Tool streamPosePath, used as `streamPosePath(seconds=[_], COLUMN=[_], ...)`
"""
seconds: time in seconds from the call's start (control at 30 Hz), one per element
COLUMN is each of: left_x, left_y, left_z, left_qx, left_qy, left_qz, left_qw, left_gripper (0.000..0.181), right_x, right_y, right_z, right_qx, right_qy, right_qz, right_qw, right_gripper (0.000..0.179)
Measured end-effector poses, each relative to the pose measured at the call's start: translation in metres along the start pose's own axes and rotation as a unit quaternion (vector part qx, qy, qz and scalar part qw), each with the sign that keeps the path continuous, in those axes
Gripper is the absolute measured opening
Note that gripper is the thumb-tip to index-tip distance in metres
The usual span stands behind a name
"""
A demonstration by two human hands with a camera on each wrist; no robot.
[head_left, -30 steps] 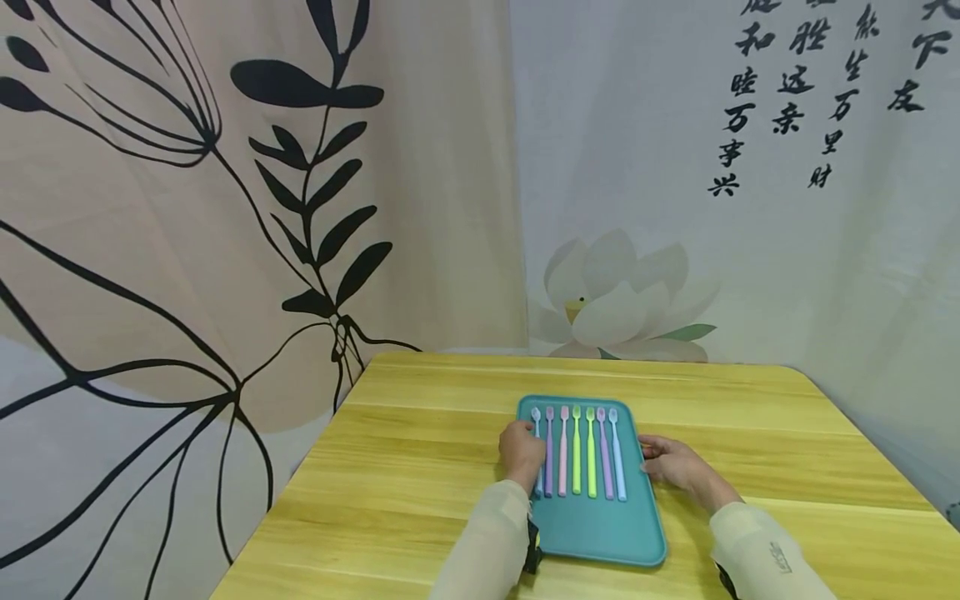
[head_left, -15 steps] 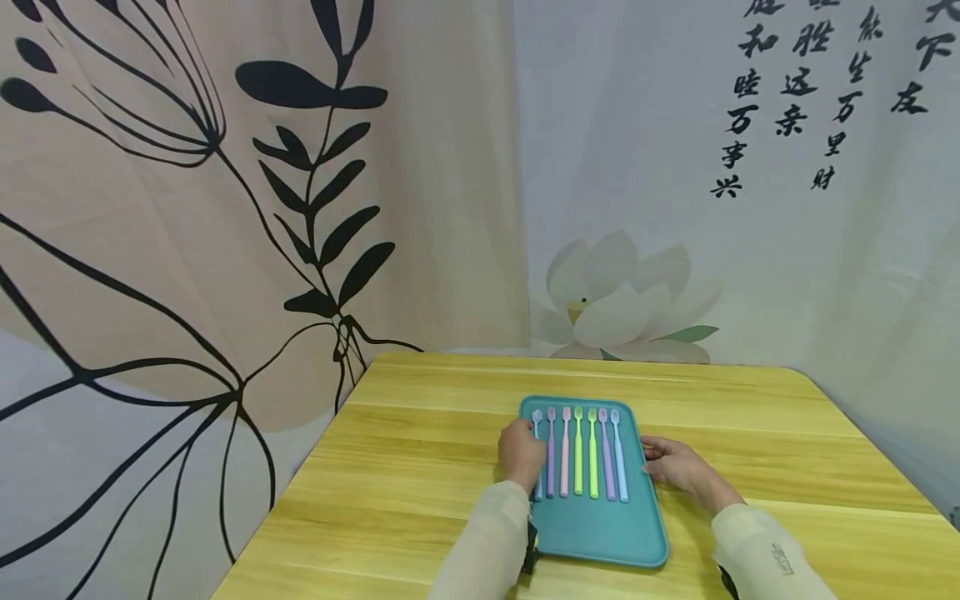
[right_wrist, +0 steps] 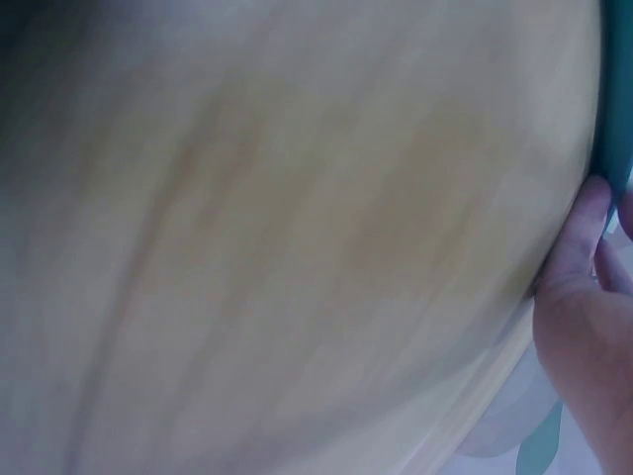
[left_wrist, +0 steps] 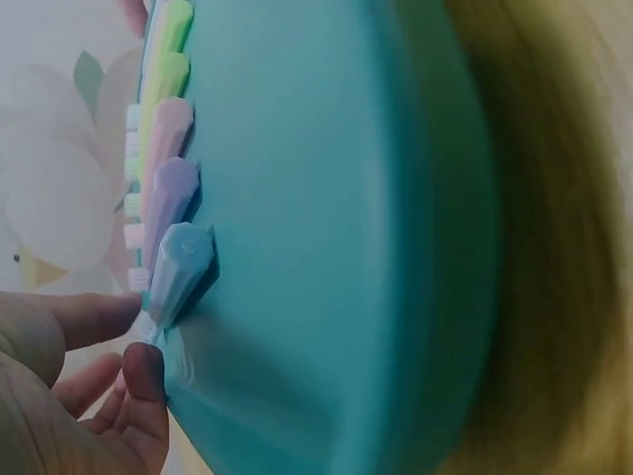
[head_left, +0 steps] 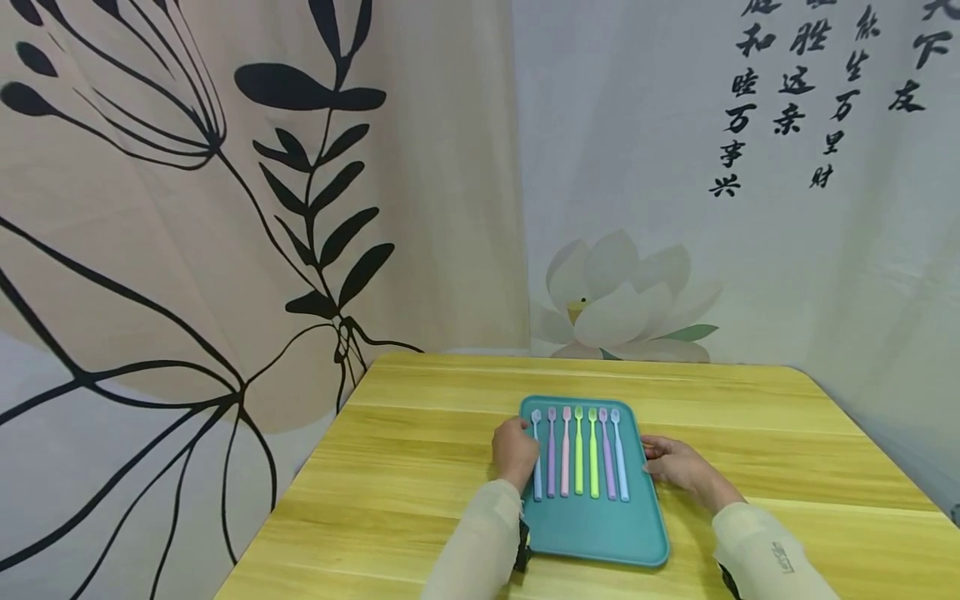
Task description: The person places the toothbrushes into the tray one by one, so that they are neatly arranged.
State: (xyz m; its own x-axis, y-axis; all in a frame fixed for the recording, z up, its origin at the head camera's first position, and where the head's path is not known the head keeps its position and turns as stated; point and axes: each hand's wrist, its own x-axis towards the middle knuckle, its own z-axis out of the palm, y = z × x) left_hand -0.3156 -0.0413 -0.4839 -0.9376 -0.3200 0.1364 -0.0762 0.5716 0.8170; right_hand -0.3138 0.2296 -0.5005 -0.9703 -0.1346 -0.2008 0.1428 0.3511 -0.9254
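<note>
A teal tray point(head_left: 592, 533) lies on the wooden table, bearing a side-by-side row of several pastel toothbrushes in blue, purple, pink and yellow-green. My left hand point(head_left: 515, 454) is at the tray's left rim, beside the outermost blue toothbrush point(head_left: 537, 467). In the left wrist view, its thumb and fingers are parted around the head end of that blue toothbrush point(left_wrist: 183, 267), which rests on the tray. On the opposite side, my right hand point(head_left: 678, 468) holds the tray's right rim. The right wrist view shows the thumb against the tray edge point(right_wrist: 615, 109), the fingers partly cut off.
The wooden table point(head_left: 420, 467) extends around the tray on all sides. Behind it hangs a curtain point(head_left: 450, 208) printed with black plants, a pale lotus and Chinese characters.
My left hand has shifted slightly left, uncovering more of the outermost blue toothbrush. The right hand stays at the tray's right rim, and the toothbrush row looks the same.
</note>
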Motion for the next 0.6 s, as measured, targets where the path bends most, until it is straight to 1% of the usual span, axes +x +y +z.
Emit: streamPosePath(seconds=[0.1, 0.2, 0.3, 0.6], left_x=[0.0010, 0.0018, 0.0025, 0.0015], left_y=[-0.0011, -0.0022, -0.0033, -0.0034], left_z=[-0.0006, -0.0020, -0.0040, -0.0097], left_qx=[0.002, 0.001, 0.003, 0.000], left_qy=[-0.006, -0.004, 0.000, -0.007], left_qz=[-0.002, 0.002, 0.011, 0.021], left_qw=[1.0000, 1.0000, 0.9999, 0.9998], left_gripper=[0.026, 0.026, 0.026, 0.029], right_x=[0.0007, 0.0017, 0.0018, 0.0008], right_y=[0.0011, 0.0028, 0.0033, 0.0024], right_z=[0.0001, 0.0004, 0.0004, 0.0006], right_qx=[0.005, 0.013, 0.011, 0.006], right_qy=[-0.002, -0.002, -0.001, 0.003], right_qz=[-0.002, -0.004, -0.005, -0.004], right_qw=[1.0000, 0.9999, 0.9999, 1.0000], right_gripper=[0.060, 0.060, 0.060, 0.059])
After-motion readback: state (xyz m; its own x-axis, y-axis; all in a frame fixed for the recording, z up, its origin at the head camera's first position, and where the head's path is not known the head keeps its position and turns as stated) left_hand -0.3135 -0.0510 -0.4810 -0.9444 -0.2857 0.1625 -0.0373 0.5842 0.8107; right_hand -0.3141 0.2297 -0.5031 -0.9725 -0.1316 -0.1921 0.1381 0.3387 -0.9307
